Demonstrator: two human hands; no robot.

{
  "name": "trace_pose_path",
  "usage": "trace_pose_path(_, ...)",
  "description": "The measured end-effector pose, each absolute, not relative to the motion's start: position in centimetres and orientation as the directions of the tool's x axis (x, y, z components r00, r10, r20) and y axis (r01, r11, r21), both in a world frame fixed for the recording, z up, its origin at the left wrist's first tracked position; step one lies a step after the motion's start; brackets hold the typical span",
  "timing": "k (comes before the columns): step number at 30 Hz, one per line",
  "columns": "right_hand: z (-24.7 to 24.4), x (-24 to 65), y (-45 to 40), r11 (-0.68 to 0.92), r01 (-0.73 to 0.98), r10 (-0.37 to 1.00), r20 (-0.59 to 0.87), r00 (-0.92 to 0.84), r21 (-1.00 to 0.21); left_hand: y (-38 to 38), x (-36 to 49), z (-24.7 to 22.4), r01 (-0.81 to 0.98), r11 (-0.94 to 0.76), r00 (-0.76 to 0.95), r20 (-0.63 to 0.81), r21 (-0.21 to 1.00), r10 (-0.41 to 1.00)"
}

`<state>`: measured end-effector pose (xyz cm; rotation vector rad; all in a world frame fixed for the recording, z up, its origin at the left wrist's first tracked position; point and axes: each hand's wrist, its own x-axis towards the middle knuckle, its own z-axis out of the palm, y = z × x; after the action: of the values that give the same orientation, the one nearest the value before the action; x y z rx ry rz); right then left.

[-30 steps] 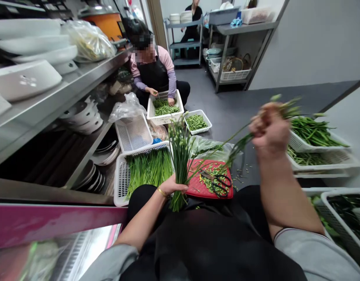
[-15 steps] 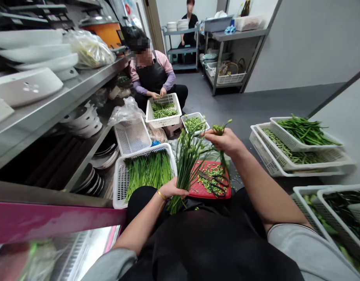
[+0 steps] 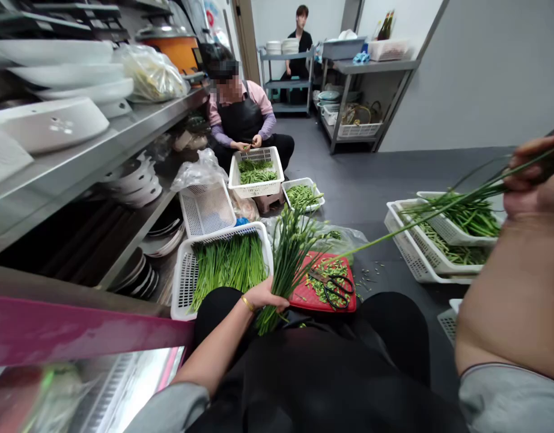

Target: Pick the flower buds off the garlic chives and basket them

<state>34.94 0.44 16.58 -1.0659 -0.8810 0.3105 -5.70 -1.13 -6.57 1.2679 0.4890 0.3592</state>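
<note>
My left hand (image 3: pixel 267 294) is closed around a thick bunch of flowering chives (image 3: pixel 289 249), which stands upright over my lap with its pale buds at the top. Far out at the right edge, my right hand (image 3: pixel 529 177) grips a few long flower chive stalks (image 3: pixel 448 201) that stretch back leftward toward the bunch. Black-handled scissors (image 3: pixel 337 290) lie on a red tray (image 3: pixel 301 296) among small cut green bits. Left of the bunch, a white basket (image 3: pixel 178 291) holds long green chives (image 3: pixel 229 264) laid side by side.
A co-worker (image 3: pixel 241 111) crouches ahead, hands over a white basket (image 3: pixel 255 191) of green pods. Another person (image 3: pixel 300 45) is behind a cart. Stacked vegetable baskets (image 3: pixel 407 255) sit on the right; a steel shelf (image 3: pixel 137 129) with dishes runs along the left.
My right hand has swung from beside the bunch out to the far right, drawing long stalks with it. My left hand still holds the bunch in nearly the same place.
</note>
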Motion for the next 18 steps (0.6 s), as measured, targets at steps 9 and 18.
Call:
trace_pose_path(9,9.3,20.8,3.3,0.091,-0.337,0.993,0.112,-0.043,-0.937,-1.4,-4.9,-6.3,0.043,0.377,0.888,-0.208,0.925,0.411)
trace_pose_path(18,13.6,23.3,3.9,0.413,-0.312,0.867,0.264,0.424,-0.855,-1.8,-6.1,-6.3,0.026,0.437,0.865,-0.239,0.899,0.441)
